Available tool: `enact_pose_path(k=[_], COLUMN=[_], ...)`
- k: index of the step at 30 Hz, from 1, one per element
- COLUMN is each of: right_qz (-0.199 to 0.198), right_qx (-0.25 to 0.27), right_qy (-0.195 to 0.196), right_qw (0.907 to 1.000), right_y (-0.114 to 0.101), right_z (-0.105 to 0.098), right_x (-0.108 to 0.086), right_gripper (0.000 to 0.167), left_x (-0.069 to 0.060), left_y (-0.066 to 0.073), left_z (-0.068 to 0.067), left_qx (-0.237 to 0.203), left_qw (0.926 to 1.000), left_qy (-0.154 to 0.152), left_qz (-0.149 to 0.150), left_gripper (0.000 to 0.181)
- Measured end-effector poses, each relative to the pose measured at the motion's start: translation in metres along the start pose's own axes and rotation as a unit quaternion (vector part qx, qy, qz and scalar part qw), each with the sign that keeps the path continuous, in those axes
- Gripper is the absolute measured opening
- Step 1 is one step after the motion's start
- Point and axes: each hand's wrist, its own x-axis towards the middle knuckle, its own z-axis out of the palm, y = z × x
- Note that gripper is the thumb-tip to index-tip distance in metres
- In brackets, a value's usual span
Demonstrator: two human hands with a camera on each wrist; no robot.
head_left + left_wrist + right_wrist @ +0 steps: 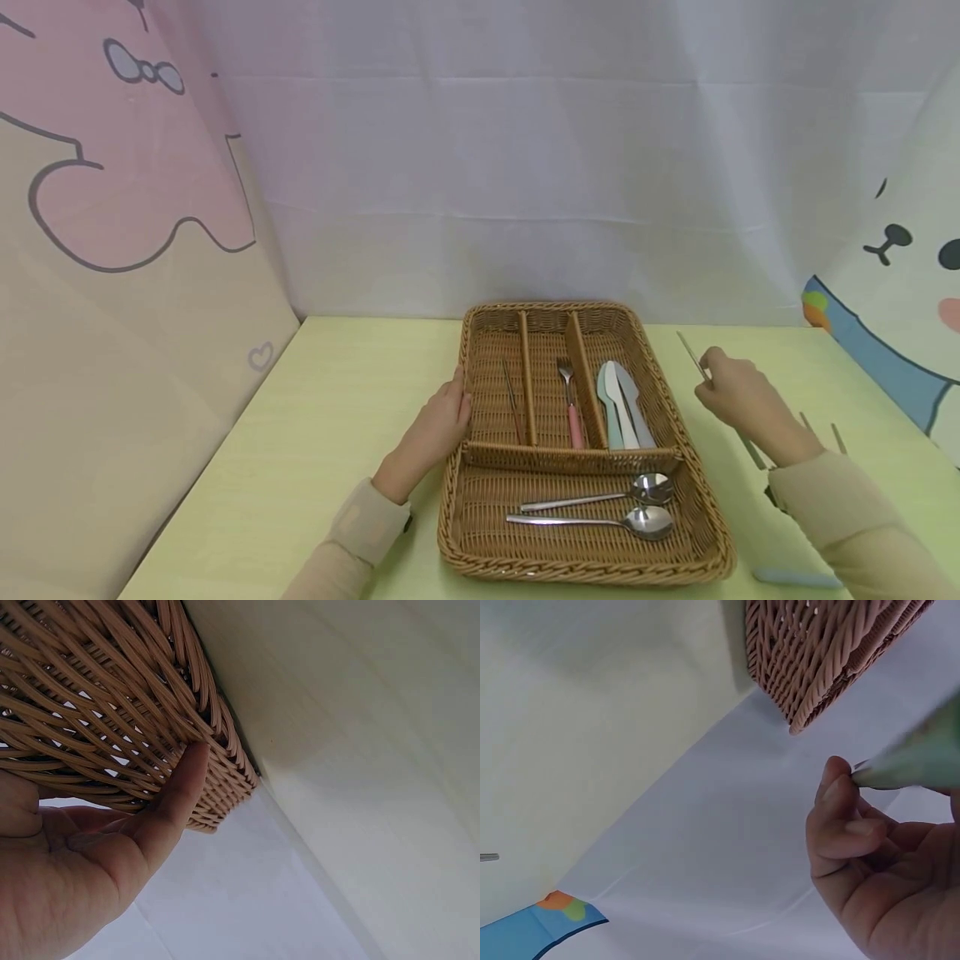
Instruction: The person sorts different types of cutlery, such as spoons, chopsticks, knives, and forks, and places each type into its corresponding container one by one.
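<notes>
A brown wicker cutlery basket [585,572] stands on the table, split into compartments. My left hand [435,421] grips its left rim, fingers lying along the outer wall [112,712]. To the basket's right, my right hand [738,398] pinches a slender utensil [692,354] above the table. In the right wrist view, this utensil [915,761] appears green and blurred, with a thin end at the fingertips; its kind is unclear. The basket holds a thin stick [513,398] at left, a pink-handled fork [573,421] in the middle, several table knives [618,408] at right, and two spoons [647,522] in front.
Thin metal ends [838,437] of other utensils show beside my right forearm, partly hidden by it. A pale grey-blue handle [797,578] lies near the table's front right. A pale curtain [480,192] hangs behind the table, with cartoon-printed cloths at both sides.
</notes>
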Motion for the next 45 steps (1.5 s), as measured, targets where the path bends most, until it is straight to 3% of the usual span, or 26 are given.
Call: enact_pose_path(k=[13,22,36,45], right_qz=[-0.03,-0.046,-0.094,-0.068], right_qx=[-0.016,-0.023,-0.034,-0.011], right_qy=[0.01,0.005,0.022,-0.033], right_qw=[0.9994,0.9987,0.9948,0.9971], right_y=[-0.032,-0.055,-0.09,-0.112], right_z=[0.006,0.008,0.021,0.027], right_x=[0.017,0.026,0.046,0.057], right_gripper=[0.034,0.009,0.016,0.019], left_x=[-0.001,-0.001,0.001,0.001], left_y=[0.0,-0.001,-0.002,-0.002], left_z=[0.002,0.002,0.002,0.002], left_qx=[-0.003,-0.003,-0.005,-0.004], left_qw=[1.0,1.0,1.0,1.0], left_qy=[0.0,0.002,0.001,0.005], left_qz=[-0.003,-0.002,-0.005,-0.002], left_gripper=[0.052,0.051,0.052,0.052])
